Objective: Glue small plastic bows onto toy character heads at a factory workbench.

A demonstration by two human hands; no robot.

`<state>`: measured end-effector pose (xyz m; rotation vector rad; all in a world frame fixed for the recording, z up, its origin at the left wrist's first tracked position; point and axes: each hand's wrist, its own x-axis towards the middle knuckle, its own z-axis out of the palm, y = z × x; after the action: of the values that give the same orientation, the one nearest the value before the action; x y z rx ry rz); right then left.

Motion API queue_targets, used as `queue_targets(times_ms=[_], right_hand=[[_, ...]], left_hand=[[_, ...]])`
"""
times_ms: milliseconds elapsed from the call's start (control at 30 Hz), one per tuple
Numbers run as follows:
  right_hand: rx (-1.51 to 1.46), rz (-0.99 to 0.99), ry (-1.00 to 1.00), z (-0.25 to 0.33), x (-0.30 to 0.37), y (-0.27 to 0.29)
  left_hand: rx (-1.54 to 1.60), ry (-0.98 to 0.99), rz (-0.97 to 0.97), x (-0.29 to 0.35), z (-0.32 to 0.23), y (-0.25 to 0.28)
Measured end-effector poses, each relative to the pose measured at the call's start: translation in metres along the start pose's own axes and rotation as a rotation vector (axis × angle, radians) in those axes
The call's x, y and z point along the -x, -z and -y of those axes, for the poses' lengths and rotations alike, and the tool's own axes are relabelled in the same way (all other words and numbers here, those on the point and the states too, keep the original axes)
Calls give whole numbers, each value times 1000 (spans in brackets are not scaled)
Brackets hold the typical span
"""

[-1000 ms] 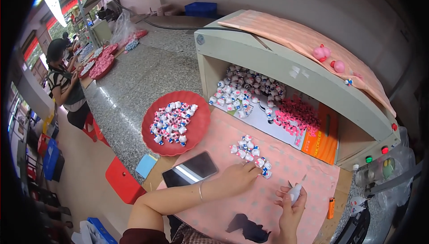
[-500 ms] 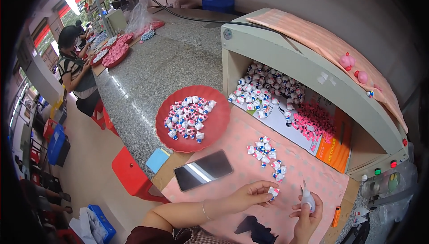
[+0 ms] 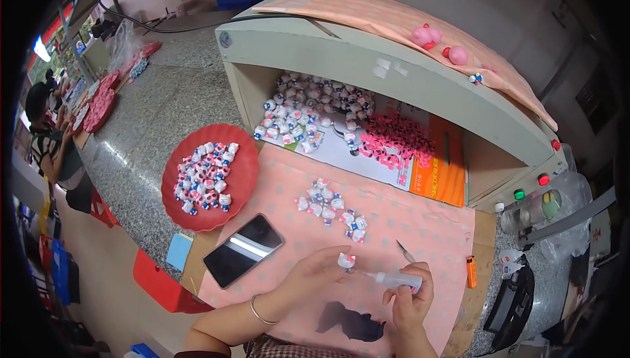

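Note:
My left hand point(image 3: 320, 271) pinches a small white cat-head figurine point(image 3: 346, 261) with pink marks, held up over the pink cloth. My right hand point(image 3: 412, 297) is closed round a small translucent squeeze bottle point(image 3: 399, 282), tipped on its side with its thin nozzle pointing left, close to the figurine; whether they touch I cannot tell. Thin pointed tweezers point(image 3: 405, 251) stick up beyond the right fingers and seem to be held in the same hand. Several more figurines point(image 3: 321, 200), white, pink and blue, lie loose on the cloth ahead of my hands.
A red scalloped tray point(image 3: 172, 194) of figurines and a phone point(image 3: 243, 250) are at left. Beyond stands a pale arched box point(image 3: 394, 72) holding white figurines and small pink pieces point(image 3: 397, 138). An orange lighter point(image 3: 471, 272) lies right, a dark cloth point(image 3: 351, 323) near. A person point(image 3: 56, 141) sits far left.
The view has swung to the right. My right hand has turned the bottle from nozzle-up to lying sideways and brought it to the figurine, which my left hand still holds.

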<state>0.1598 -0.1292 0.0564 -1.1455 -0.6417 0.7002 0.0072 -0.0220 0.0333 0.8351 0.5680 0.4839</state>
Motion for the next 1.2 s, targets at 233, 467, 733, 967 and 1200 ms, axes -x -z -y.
queue_targets(times_ms=[233, 467, 733, 967, 1200], right_hand=[[456, 34, 261, -12, 2, 8], [508, 205, 360, -21, -2, 15], [555, 211, 369, -24, -2, 18], [582, 206, 407, -20, -2, 14], [619, 210, 457, -15, -1, 9]], left_hand=[[30, 31, -43, -2, -3, -2], [41, 55, -42, -2, -4, -3], [48, 31, -35, -2, -2, 0], [59, 45, -33, -2, 0, 0], [77, 46, -27, 0, -1, -1]])
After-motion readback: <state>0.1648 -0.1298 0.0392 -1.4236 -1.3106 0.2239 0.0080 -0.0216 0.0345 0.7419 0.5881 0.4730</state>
